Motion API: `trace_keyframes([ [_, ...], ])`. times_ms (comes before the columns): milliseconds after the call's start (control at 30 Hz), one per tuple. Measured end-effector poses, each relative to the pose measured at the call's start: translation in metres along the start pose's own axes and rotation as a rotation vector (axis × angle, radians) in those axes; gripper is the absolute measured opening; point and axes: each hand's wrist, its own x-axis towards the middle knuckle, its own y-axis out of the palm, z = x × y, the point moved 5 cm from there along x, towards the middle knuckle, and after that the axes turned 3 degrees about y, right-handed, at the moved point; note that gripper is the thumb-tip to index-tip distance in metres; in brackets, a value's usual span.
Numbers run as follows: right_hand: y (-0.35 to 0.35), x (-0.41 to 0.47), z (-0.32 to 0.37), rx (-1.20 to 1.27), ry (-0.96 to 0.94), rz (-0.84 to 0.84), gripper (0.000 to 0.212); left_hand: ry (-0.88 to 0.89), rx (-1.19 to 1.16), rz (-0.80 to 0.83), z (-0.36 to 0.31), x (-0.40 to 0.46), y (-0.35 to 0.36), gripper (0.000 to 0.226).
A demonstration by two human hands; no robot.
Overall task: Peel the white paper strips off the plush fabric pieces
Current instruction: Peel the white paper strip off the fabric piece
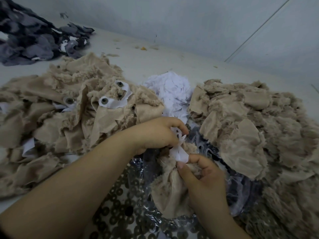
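Your left hand (155, 133) comes in from the lower left with the forearm running diagonally up to the middle of the frame, fingers curled over and pinching the top end of a white paper strip (177, 149). Your right hand (205, 176) reaches up from the bottom edge, thumb and fingers clamped on the beige plush piece (170, 192) right where the strip's lower end sits, so the paper runs between both hands just below center. That piece hangs down over a clear plastic bag (245, 190) of dark ring-shaped washers (120, 200) spreading toward the bottom of the frame. Room's pretty tight: a big beige plush heap (51, 118) crowds the left, some pieces showing eye parts and white paper, and another beige pile (259, 131) presses close on the right, nearly touching your right hand's side. Straight behind your hands, between the two heaps, there's a mound of loose white paper scraps (172, 94). The open bit is the pale tabletop (172, 57) toward the top of the frame, with a grey fabric heap (31, 38) off in the upper left corner.
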Motion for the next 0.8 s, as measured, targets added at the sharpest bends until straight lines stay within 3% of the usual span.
trace_keyframes([
  [100,0.002,-0.002,0.002,-0.02,-0.01,0.012,0.015,0.012,0.072,0.058,0.0,0.0,0.004,0.041],
  [200,0.002,-0.002,0.001,-0.031,-0.003,0.006,0.017,0.05,0.072,0.045,0.002,-0.002,0.003,0.029],
  [300,0.0,0.0,-0.002,-0.009,0.033,-0.017,0.016,0.116,0.153,-0.03,0.001,-0.005,-0.005,0.013],
  [400,-0.001,0.003,-0.004,0.026,0.049,-0.029,0.02,0.168,0.248,-0.168,-0.003,-0.011,-0.018,0.012],
  [533,-0.002,0.006,-0.006,0.053,0.064,-0.004,0.027,0.199,0.034,-0.298,-0.014,-0.025,-0.032,0.013],
  [667,-0.002,0.005,-0.008,0.039,0.092,0.015,0.016,0.202,-0.34,-0.094,-0.026,-0.037,-0.019,0.023],
  [733,-0.001,0.003,-0.006,0.057,0.071,0.046,0.007,0.168,-0.366,0.002,-0.028,-0.039,-0.003,0.034],
  [800,0.001,0.001,0.0,0.098,0.026,0.08,0.01,0.114,-0.368,0.053,-0.025,-0.039,0.01,0.035],
])
